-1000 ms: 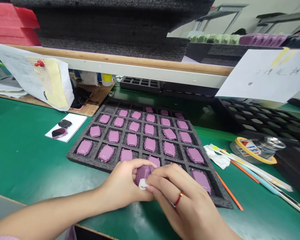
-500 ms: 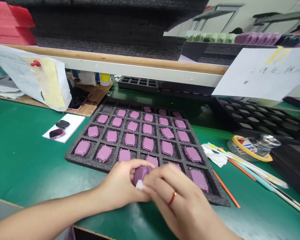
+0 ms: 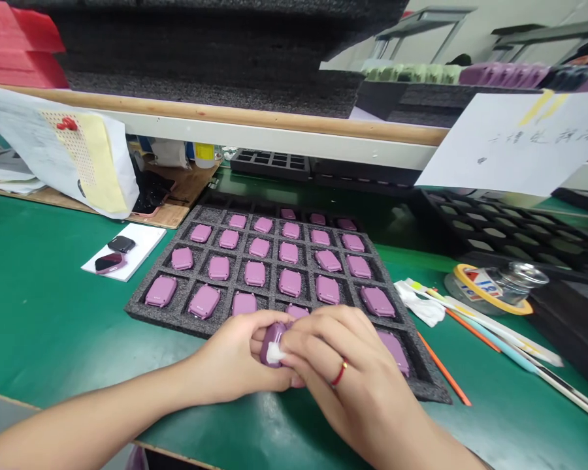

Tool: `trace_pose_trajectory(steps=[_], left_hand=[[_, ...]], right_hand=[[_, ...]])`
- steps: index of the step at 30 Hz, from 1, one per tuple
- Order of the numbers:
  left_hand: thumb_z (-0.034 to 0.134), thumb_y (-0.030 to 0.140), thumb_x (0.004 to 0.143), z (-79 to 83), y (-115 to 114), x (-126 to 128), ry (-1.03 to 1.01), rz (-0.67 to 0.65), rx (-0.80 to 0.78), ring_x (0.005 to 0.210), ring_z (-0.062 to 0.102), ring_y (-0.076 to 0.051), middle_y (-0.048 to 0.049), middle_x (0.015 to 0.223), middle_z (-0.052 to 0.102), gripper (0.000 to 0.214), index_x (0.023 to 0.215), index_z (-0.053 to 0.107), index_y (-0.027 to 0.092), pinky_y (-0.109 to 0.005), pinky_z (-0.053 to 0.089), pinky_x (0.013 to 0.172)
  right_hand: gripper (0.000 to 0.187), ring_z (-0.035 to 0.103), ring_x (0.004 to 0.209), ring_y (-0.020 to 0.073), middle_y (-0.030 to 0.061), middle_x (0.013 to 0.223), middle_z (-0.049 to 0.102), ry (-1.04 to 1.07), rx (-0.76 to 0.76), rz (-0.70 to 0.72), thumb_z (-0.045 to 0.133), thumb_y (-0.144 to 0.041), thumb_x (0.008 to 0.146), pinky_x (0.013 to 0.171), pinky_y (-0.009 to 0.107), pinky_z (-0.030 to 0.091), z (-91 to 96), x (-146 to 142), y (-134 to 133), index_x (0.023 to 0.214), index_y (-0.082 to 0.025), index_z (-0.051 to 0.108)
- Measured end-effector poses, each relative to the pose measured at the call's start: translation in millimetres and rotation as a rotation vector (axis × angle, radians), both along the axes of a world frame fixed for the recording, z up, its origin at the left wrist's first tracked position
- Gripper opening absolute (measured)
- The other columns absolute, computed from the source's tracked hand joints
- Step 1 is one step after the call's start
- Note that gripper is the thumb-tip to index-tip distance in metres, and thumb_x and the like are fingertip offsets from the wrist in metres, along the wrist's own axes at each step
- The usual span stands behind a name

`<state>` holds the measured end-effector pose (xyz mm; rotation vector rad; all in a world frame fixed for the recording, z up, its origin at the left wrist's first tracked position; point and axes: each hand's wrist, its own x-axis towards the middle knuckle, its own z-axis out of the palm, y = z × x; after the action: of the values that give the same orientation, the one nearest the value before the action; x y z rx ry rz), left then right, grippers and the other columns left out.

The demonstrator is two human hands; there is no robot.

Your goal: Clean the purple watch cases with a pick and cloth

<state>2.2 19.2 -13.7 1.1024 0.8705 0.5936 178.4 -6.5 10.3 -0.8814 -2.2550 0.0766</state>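
Observation:
My left hand (image 3: 235, 359) grips a small purple plastic case (image 3: 270, 338) just in front of the black foam tray (image 3: 176, 317). My right hand (image 3: 353, 385), with a red ring on one finger, pinches a small white wipe (image 3: 273, 354) against the case's near face. Both hands hover over the tray's front edge. The tray holds several identical purple cases (image 3: 255, 273) in square pockets, arranged in rows.
A white card (image 3: 142, 240) with two dark parts lies left of the tray. Right of it are a white cloth (image 3: 421, 307), orange and pale sticks (image 3: 475, 323), a tape roll with a glass jar (image 3: 494, 287) and empty black trays (image 3: 509, 228). Papers hang from the shelf above.
The hands stay together on the case; my right fingers have shifted the wipe slightly across its face, and the case has turned a little. The view drifted slightly.

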Motion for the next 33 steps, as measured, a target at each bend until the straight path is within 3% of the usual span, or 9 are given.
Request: trace_pose_trajectory(steps=[5,11,17,20,24,29,33], left_hand=[[0.084,0.012,0.063,1.0,0,0,0.02,-0.02,0.01,0.081,0.071,-0.015,0.0025,0.085,0.072,0.051,0.11,0.065,0.016,-0.025,0.055,0.075],[0.09,0.018,0.06,2.8,-1,-1,0.069,0.0,0.002,0.09,0.074,-0.021,-0.0032,0.093,0.076,0.057,0.112,0.065,0.017,-0.032,0.057,0.083],[0.089,0.016,0.06,-0.4,-3,1,0.059,0.007,0.043,0.091,0.076,-0.022,-0.0016,0.09,0.077,0.054,0.109,0.067,0.018,-0.031,0.059,0.08],[0.089,0.017,0.062,-0.8,-4,3,0.059,0.022,0.052,0.093,0.076,-0.023,-0.002,0.09,0.078,0.051,0.108,0.067,0.018,-0.031,0.059,0.083],[0.087,0.014,0.062,0.2,-4,4,0.096,0.021,0.072,0.091,0.076,-0.023,-0.0014,0.09,0.078,0.051,0.109,0.068,0.019,-0.031,0.06,0.08],[0.09,0.019,0.06,0.3,-3,3,0.079,0.045,0.047,0.093,0.076,-0.024,-0.0032,0.092,0.078,0.056,0.11,0.066,0.018,-0.034,0.059,0.084],[0.087,0.013,0.058,-0.5,-2,3,0.051,0.043,0.047,0.089,0.075,-0.022,-0.0032,0.093,0.077,0.057,0.11,0.066,0.017,-0.031,0.058,0.08]], right_hand=[[0.016,0.061,0.08,0.0172,0.003,0.087,0.073,0.004,0.03,-0.029,0.056,-0.008,0.095,0.072,0.033,0.047,0.0,2,5,0.092,-0.019,0.066],[0.012,0.066,0.084,0.0171,0.0036,0.089,0.069,0.16,-0.098,-0.039,0.061,-0.01,0.094,0.073,0.03,0.055,7.3,20,13,0.099,-0.021,0.064],[0.022,0.061,0.073,0.0166,0.0042,0.084,0.068,-0.1,-0.092,-0.002,0.048,-0.009,0.099,0.064,0.03,0.049,8.3,16,-4,0.092,-0.019,0.066],[0.025,0.059,0.074,0.0171,0.0059,0.085,0.068,-0.113,-0.062,-0.051,0.044,-0.011,0.101,0.064,0.03,0.049,5.7,11,-6,0.093,-0.018,0.067],[0.031,0.055,0.067,0.0157,0.0037,0.078,0.064,-0.129,-0.124,-0.043,0.042,-0.01,0.101,0.059,0.029,0.047,3.8,10,-6,0.08,-0.019,0.063],[0.018,0.062,0.077,0.0185,0.0061,0.085,0.068,-0.012,-0.061,-0.066,0.05,-0.01,0.098,0.068,0.032,0.055,2.8,12,3,0.094,-0.018,0.066],[0.014,0.064,0.078,0.0171,0.0042,0.086,0.069,0.101,-0.089,-0.002,0.056,-0.009,0.094,0.068,0.03,0.055,2.3,9,1,0.093,-0.02,0.064]])
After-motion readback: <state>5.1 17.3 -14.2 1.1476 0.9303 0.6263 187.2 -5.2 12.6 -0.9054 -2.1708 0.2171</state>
